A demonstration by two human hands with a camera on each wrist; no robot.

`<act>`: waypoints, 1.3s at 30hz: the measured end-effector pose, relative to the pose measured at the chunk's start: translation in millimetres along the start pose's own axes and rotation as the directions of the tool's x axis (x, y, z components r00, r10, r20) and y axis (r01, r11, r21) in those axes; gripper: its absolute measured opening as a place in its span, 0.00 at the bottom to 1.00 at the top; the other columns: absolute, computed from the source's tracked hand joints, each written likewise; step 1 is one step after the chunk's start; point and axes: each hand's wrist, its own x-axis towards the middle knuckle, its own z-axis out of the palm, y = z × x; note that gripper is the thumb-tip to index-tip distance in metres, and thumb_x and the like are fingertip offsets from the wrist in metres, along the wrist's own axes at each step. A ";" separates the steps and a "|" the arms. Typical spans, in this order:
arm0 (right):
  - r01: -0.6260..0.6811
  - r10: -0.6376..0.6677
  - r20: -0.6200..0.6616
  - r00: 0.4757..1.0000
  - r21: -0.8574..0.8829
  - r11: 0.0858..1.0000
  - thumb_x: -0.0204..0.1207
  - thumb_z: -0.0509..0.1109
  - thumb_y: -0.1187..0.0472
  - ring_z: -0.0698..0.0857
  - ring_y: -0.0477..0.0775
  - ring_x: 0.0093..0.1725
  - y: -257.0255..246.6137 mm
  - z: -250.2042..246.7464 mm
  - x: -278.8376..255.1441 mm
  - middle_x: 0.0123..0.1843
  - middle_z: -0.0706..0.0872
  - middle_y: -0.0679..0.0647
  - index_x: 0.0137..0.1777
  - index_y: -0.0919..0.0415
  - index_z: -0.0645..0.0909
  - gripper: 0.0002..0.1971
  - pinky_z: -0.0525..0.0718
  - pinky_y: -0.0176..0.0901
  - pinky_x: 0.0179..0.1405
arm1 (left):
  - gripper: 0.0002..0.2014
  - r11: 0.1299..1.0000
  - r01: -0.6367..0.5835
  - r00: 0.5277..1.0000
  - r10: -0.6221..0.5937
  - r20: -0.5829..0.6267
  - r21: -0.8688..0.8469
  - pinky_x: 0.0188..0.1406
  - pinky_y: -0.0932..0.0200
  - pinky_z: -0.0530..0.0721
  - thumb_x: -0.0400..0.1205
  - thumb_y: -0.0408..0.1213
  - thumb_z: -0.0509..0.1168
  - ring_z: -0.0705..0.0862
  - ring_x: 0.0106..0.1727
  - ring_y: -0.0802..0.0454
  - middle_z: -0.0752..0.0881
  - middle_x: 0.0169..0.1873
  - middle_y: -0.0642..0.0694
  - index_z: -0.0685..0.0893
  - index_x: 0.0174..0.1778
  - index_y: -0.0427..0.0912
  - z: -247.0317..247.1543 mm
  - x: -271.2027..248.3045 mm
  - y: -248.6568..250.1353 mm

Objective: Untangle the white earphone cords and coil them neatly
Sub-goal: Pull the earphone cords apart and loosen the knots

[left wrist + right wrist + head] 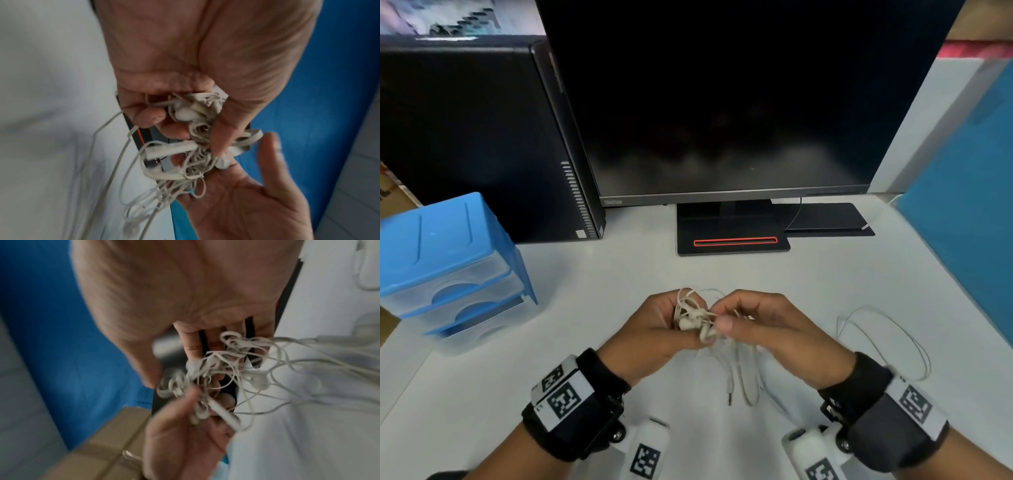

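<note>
Both hands, left hand (654,330) and right hand (767,329), pinch a tangled white earphone cord (698,320) above the surface (602,274). It looks light, limp and snag-prone, best held near the earbuds.

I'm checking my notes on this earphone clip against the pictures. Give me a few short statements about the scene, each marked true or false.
1. Both hands hold the tangled earphone cords above the desk. True: the left hand and right hand meet at the knot.
2. The cords are already coiled neatly. False: they are a knotted bunch, with loose strands hanging.
3. A loop of white cord lies on the desk to the right of the right hand. True.
4. The monitor shows a bright picture. False: its screen is dark.
5. The blue drawer unit stands at the right of the desk. False: it stands at the left.
</note>
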 end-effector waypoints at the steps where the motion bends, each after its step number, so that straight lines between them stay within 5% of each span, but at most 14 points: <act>1: 0.010 -0.011 -0.021 1.000 -0.065 0.998 0.72 0.80 0.54 0.84 0.41 0.44 0.9 2.6 -0.3 0.43 0.88 0.55 0.48 0.65 0.88 0.14 0.80 0.31 0.48 | 0.12 0.999 -0.011 1.000 0.011 0.010 0.031 0.41 0.61 0.82 0.65 0.30 0.78 0.82 0.40 0.51 0.85 0.36 0.44 0.83 0.37 0.44 1.6 -0.2 0.3; 6: 0.009 -0.017 -0.124 0.992 -0.065 0.998 0.68 0.77 0.52 0.87 0.53 0.50 5.3 -0.7 3.4 0.48 0.89 0.57 0.41 0.60 0.89 0.11 0.81 0.56 0.62 | 0.08 0.998 0.058 0.992 -0.055 0.110 -0.025 0.42 0.58 0.74 0.65 0.36 0.75 0.79 0.40 0.49 0.82 0.35 0.46 0.84 0.36 0.47 3.6 -6.2 7.2; 8: 0.037 -0.046 -0.161 0.986 -0.062 0.997 0.69 0.75 0.52 0.88 0.59 0.55 5.9 -6.7 6.3 0.50 0.91 0.56 0.43 0.58 0.89 0.10 0.79 0.63 0.68 | 0.09 0.993 0.075 0.994 -0.068 0.083 -0.089 0.46 0.53 0.72 0.66 0.39 0.73 0.79 0.40 0.48 0.83 0.37 0.43 0.86 0.40 0.41 0.2 -5.0 8.2; 10: 0.071 -0.073 -0.182 0.981 -0.019 0.997 0.73 0.74 0.61 0.88 0.60 0.57 5.7 -9.4 7.5 0.52 0.91 0.56 0.45 0.58 0.90 0.04 0.81 0.60 0.67 | 0.15 0.985 0.072 0.997 -0.065 0.049 -0.159 0.47 0.53 0.75 0.67 0.37 0.72 0.83 0.41 0.48 0.85 0.39 0.40 0.83 0.45 0.31 -1.9 -2.5 6.1; 15: 0.161 -0.145 -0.176 0.974 0.076 0.984 0.69 0.63 0.74 0.89 0.52 0.58 -1.9 -10.3 2.5 0.53 0.92 0.57 0.45 0.66 0.87 0.12 0.83 0.37 0.56 | 0.23 0.945 0.061 0.990 -0.097 -0.100 -0.322 0.40 0.58 0.79 0.64 0.37 0.73 0.80 0.42 0.46 0.81 0.44 0.35 0.82 0.53 0.29 -7.0 3.2 4.2; 20: 0.086 -0.082 -0.046 0.996 0.099 0.991 0.71 0.73 0.66 0.87 0.55 0.47 -6.7 -1.2 -0.2 0.55 0.89 0.65 0.60 0.63 0.83 0.16 0.85 0.43 0.46 | 0.07 1.000 -0.011 0.999 0.012 -0.043 0.027 0.46 0.61 0.80 0.75 0.32 0.69 0.84 0.42 0.49 0.87 0.38 0.42 0.87 0.44 0.32 0.4 -1.8 7.7; 23: 0.075 -0.075 -0.022 0.997 -0.008 0.997 0.71 0.79 0.62 0.82 0.60 0.38 -3.6 5.3 -0.8 0.44 0.87 0.72 0.53 0.63 0.85 0.12 0.83 0.50 0.42 | 0.12 0.993 -0.002 1.000 0.005 -0.027 0.120 0.46 0.62 0.79 0.77 0.39 0.68 0.81 0.40 0.52 0.83 0.34 0.43 0.86 0.41 0.30 11.7 -3.5 4.9; 26: 0.057 -0.057 -0.001 0.998 -0.001 0.998 0.73 0.77 0.62 0.79 0.60 0.37 -7.7 -2.3 -1.9 0.39 0.81 0.79 0.46 0.65 0.86 0.07 0.81 0.48 0.42 | 0.17 0.987 0.052 0.998 -0.045 -0.050 0.153 0.37 0.66 0.72 0.75 0.54 0.69 0.72 0.32 0.57 0.76 0.27 0.50 0.88 0.33 0.43 15.1 -5.1 3.9; 28: 0.040 -0.040 0.007 0.999 -0.012 0.999 0.71 0.75 0.65 0.80 0.59 0.37 -11.3 -7.0 -1.7 0.37 0.83 0.74 0.45 0.65 0.86 0.05 0.79 0.48 0.42 | 0.18 0.993 0.060 0.998 -0.058 -0.029 0.099 0.43 0.58 0.73 0.71 0.56 0.73 0.75 0.36 0.52 0.79 0.31 0.46 0.88 0.34 0.42 13.8 -5.2 4.6; 32: 0.048 -0.035 -0.088 0.996 0.152 0.987 0.64 0.72 0.72 0.83 0.50 0.33 -12.6 -11.1 0.8 0.32 0.85 0.55 0.40 0.64 0.83 0.06 0.80 0.37 0.37 | 0.30 0.992 0.047 0.998 -0.051 -0.026 -0.121 0.57 0.40 0.69 0.68 0.48 0.80 0.76 0.54 0.35 0.80 0.52 0.27 0.83 0.51 0.24 9.9 -4.5 3.3; 35: 0.016 0.012 -0.074 0.997 0.370 0.929 0.64 0.71 0.74 0.81 0.52 0.32 -10.7 -7.7 1.6 0.33 0.82 0.56 0.41 0.60 0.82 0.09 0.80 0.38 0.33 | 0.27 0.973 0.058 0.996 -0.071 -0.047 -0.224 0.61 0.43 0.73 0.70 0.39 0.76 0.78 0.57 0.34 0.79 0.57 0.25 0.79 0.56 0.19 7.6 -2.2 3.0; 39: -0.009 0.042 -0.082 0.996 0.366 0.931 0.66 0.71 0.73 0.75 0.50 0.27 -8.0 -2.3 2.0 0.34 0.83 0.54 0.46 0.61 0.81 0.10 0.73 0.37 0.23 | 0.24 0.937 0.063 0.998 -0.067 -0.001 -0.344 0.52 0.55 0.83 0.65 0.42 0.82 0.83 0.52 0.39 0.83 0.51 0.31 0.83 0.49 0.31 3.7 -3.0 7.9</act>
